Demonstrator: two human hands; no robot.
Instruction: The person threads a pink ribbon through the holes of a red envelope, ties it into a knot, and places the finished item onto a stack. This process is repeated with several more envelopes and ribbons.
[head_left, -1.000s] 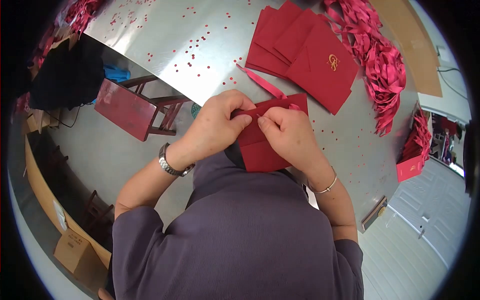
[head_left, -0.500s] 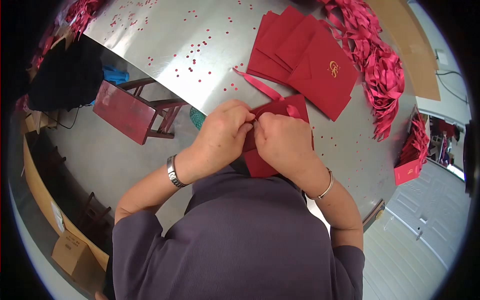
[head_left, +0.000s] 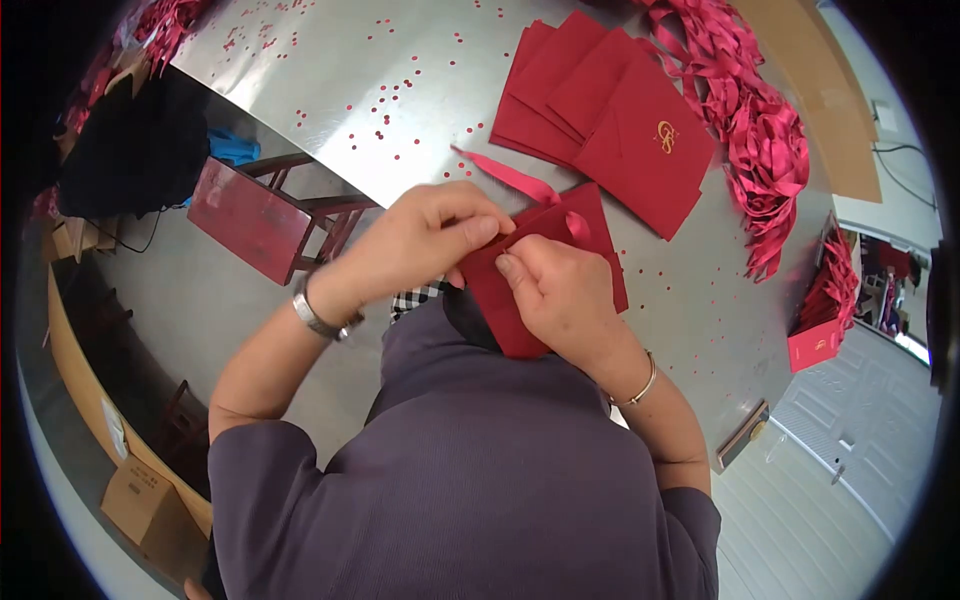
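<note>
A red paper bag [head_left: 507, 310] is held at the table's near edge, in front of my torso. A pinkish-red ribbon [head_left: 515, 180] sticks out past its upper side, and another bit of ribbon [head_left: 578, 228] lies across its face. My left hand [head_left: 432, 240] pinches the bag's upper left edge between thumb and fingers. Close beside it, my right hand [head_left: 568, 292] is closed on the same edge, thumb bent against the curled fingers. Whatever lies between the fingertips is mostly hidden. Beyond the hands rests a fanned stack of red bags [head_left: 640, 140] with a gold logo.
Punched red paper dots [head_left: 385, 120] are scattered over the metal table [head_left: 330, 90]. A heap of ribbons [head_left: 755, 140] lies along the far right. Finished-looking red bags with ribbons [head_left: 822, 320] stand at the right edge. A wooden stool [head_left: 250, 220] is on the floor at left.
My left hand has shifted slightly up and left, its wrist turning and fingers loosening from their tight bunch. The right hand has moved a little down, showing its thumb. The bag has tilted slightly.
</note>
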